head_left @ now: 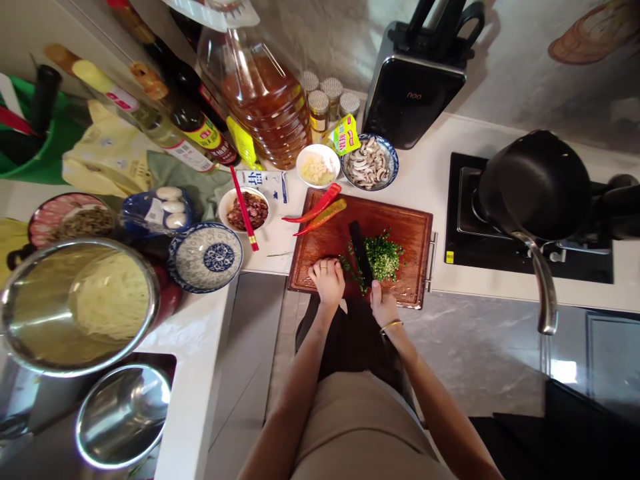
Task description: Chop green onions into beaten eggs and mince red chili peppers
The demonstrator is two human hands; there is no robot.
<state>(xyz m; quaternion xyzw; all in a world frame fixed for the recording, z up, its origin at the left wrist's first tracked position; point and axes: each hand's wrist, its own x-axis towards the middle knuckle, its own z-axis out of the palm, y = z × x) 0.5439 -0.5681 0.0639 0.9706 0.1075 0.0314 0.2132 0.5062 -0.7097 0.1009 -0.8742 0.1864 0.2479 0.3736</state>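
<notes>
A brown wooden cutting board (400, 223) lies on the white counter in front of me. A heap of chopped green herbs (383, 257) sits on it. My right hand (383, 304) grips the handle of a dark knife (360, 250) whose blade rests beside the heap. My left hand (327, 279) is curled, fingers pressed down on green stalks at the board's near edge. A red chili (318, 207) and an orange-green chili (324, 217) lie at the board's far left corner.
Bowls of sliced mushrooms (370, 162), minced garlic (317, 167) and meat with red chopsticks (245, 208) stand behind the board. Oil jug (260, 93) and sauce bottles at left. Black pan (537, 183) on the stove at right. Steel bowl of noodles (75, 300) near left.
</notes>
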